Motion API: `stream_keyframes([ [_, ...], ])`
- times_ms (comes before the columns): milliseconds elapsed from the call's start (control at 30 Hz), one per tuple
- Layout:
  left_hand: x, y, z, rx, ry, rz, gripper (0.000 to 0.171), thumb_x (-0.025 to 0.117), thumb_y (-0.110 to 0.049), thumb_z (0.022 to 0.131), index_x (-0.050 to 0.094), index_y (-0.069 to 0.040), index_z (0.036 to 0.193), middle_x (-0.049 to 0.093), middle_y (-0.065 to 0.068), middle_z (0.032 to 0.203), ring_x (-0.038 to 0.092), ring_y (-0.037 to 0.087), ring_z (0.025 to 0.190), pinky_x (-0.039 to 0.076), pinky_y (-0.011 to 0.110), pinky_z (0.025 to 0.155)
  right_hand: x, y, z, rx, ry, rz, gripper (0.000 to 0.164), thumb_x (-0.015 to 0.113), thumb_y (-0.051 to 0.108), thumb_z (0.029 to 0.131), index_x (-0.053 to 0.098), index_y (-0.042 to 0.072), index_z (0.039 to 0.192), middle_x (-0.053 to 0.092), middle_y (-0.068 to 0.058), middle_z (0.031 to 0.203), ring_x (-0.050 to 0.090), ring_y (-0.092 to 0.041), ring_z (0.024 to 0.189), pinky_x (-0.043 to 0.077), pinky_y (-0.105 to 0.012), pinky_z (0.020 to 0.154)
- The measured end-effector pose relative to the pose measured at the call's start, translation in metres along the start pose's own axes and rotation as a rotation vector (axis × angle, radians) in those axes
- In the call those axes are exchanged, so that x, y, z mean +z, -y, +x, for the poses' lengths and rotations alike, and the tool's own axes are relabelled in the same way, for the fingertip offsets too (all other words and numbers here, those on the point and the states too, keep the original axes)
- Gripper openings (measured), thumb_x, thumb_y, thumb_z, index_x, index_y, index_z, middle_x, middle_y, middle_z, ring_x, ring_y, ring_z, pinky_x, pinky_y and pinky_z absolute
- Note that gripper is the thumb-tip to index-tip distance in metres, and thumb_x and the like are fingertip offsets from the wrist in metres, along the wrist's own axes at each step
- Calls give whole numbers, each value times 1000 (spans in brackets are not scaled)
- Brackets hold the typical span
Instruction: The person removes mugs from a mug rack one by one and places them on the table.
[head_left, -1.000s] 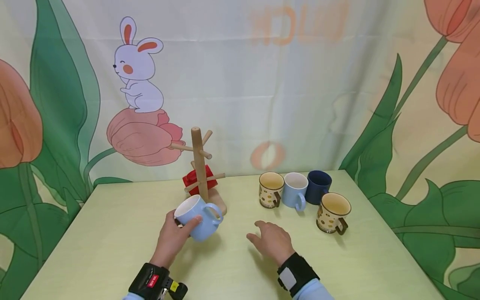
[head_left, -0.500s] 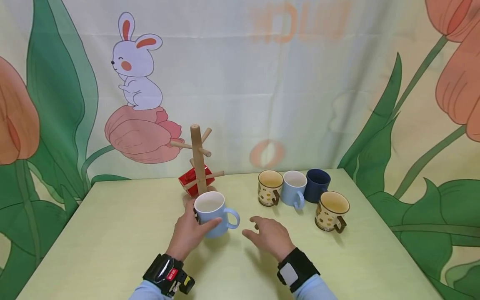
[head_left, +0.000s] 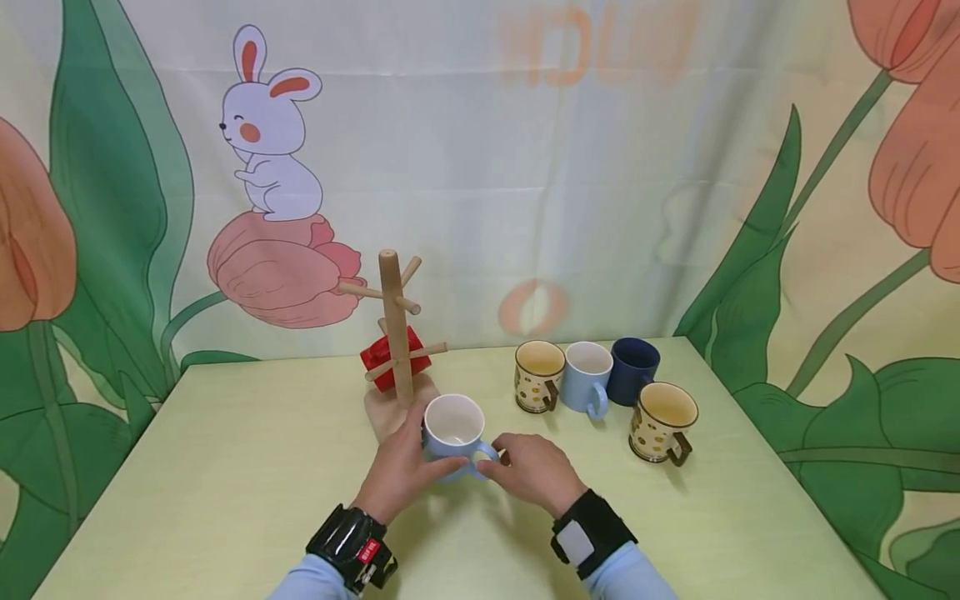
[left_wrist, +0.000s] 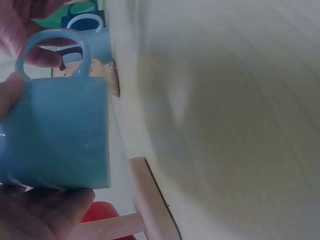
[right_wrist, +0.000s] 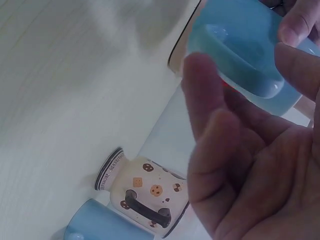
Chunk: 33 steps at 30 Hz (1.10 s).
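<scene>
A light blue mug with a white inside is held above the table between both hands. My left hand grips its body from the left, thumb on the near side and fingers underneath in the left wrist view. My right hand is at the handle, thumb and curled fingers on either side of it; the exact contact is partly hidden. Just behind the mug stands a wooden mug tree. On its far side a red mug hangs tilted, partly covered by the post and pegs.
To the right stand a cookie-patterned mug, another light blue mug and a navy mug in a row. A second cookie-patterned mug stands nearer. A printed cloth hangs behind the table.
My left hand has moved the light blue mug rightward, turning it from tilted to upright, away from the mug tree. The right hand has moved slightly left and met the handle.
</scene>
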<state>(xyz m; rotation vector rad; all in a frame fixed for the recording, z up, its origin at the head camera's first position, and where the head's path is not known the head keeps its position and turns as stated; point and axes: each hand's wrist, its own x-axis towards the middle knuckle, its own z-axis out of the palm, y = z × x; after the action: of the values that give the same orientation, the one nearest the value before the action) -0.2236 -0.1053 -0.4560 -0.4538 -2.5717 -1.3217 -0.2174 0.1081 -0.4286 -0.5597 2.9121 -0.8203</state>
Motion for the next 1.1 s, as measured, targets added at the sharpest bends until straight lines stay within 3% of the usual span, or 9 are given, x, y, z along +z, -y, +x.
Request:
stream_keyframes([
  [200, 6, -1, 0, 64, 52, 2, 82, 93, -23, 69, 46, -10, 135, 61, 9, 123, 60, 23, 110, 48, 44, 97, 1, -2, 0, -54, 11, 48, 20, 68, 32, 92, 72, 12, 92, 65, 7, 76, 57, -8, 67, 45, -29, 58],
  [433, 8, -2, 1, 106, 94, -26, 86, 94, -24, 68, 45, -9, 137, 61, 9, 124, 60, 24, 112, 48, 45, 98, -3, -2, -4, -27, 135, 243, 16, 66, 20, 94, 71, 5, 91, 63, -1, 69, 56, -11, 50, 44, -26, 48],
  [600, 7, -1, 2, 70, 139, -42, 87, 92, -27, 70, 43, -11, 139, 61, 7, 126, 59, 22, 113, 48, 44, 99, -5, -2, -4, -8, 181, 305, 22, 64, 19, 96, 70, 0, 86, 67, -8, 72, 59, -13, 50, 43, -26, 48],
  [800, 3, -4, 4, -6, 190, -66, 87, 90, -32, 73, 41, -11, 141, 60, 6, 128, 58, 21, 114, 46, 45, 101, -5, -1, -3, 43, 180, 339, 28, 61, 21, 98, 69, 2, 80, 66, -6, 70, 60, -13, 53, 48, -28, 50],
  [933, 1, -5, 5, -8, 206, -19, 87, 88, -36, 74, 40, -11, 141, 59, 5, 127, 58, 19, 112, 47, 44, 100, -5, 0, -3, 52, 142, 336, 30, 59, 21, 100, 68, 3, 78, 64, -4, 68, 59, -13, 52, 49, -28, 50],
  [1100, -5, -7, 7, 16, 222, 138, 85, 84, -45, 76, 42, -11, 141, 59, 4, 126, 57, 20, 113, 47, 44, 100, -6, 0, -6, 76, 87, 304, 31, 59, 22, 100, 67, 4, 77, 63, -3, 66, 58, -13, 51, 47, -29, 49],
])
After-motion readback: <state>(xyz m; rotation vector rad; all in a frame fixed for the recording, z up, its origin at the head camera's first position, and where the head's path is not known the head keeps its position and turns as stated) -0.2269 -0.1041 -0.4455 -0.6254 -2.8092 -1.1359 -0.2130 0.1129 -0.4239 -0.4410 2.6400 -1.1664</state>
